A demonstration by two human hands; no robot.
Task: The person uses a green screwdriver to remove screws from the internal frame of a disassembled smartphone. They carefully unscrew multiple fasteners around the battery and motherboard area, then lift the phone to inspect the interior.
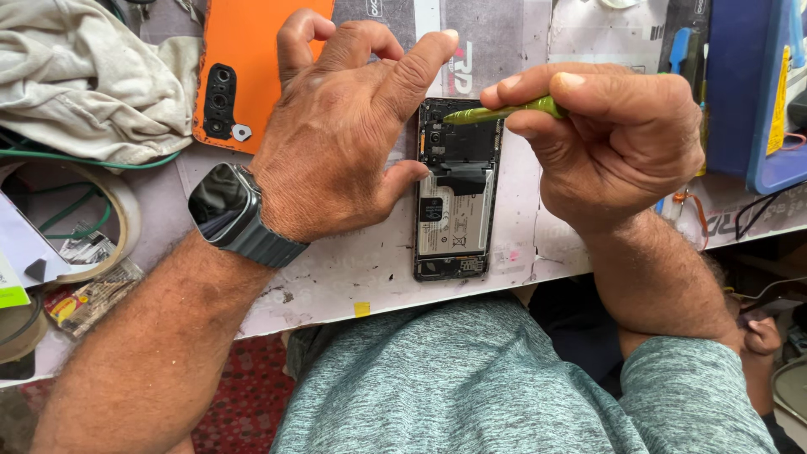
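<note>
An opened black smartphone (454, 220) lies back-up on the worn grey work mat (353, 269), its battery and circuit boards showing. My left hand (345, 126) rests beside it, thumb tip and index finger touching the phone's left edge and top. A dark smartwatch (225, 208) sits on that wrist. My right hand (614, 134) grips a slim green tool (504, 110), whose tip points left over the camera area at the phone's top. The phone's orange back cover (244, 67) lies at upper left, partly behind my left hand.
A crumpled beige cloth (84, 76) lies at the far left. A roll of tape (118, 219) and green wire sit left of the mat. A blue case (756, 92) stands at the right edge, with cables beneath it. The mat's front edge runs just above my lap.
</note>
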